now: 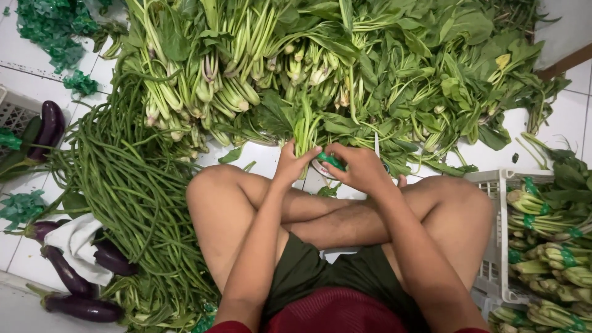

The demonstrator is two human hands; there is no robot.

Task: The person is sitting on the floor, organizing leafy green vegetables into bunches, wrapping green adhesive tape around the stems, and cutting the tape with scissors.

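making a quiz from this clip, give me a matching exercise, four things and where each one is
Things:
1. long beans
2. eggplants
3. tied bundles
4. green tape

Places:
A. in the white crate at the right edge
B. between the two hands, at a bunch of leafy greens
C. on the floor at the lower left, by a white cloth
D. in a long pile beside the person's left knee

Pairs: 1-D, 2-C, 3-A, 4-B

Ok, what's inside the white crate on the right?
The white crate holds leafy green bundles, stems bound with green tape. Whatever lies beneath the top layer is covered.
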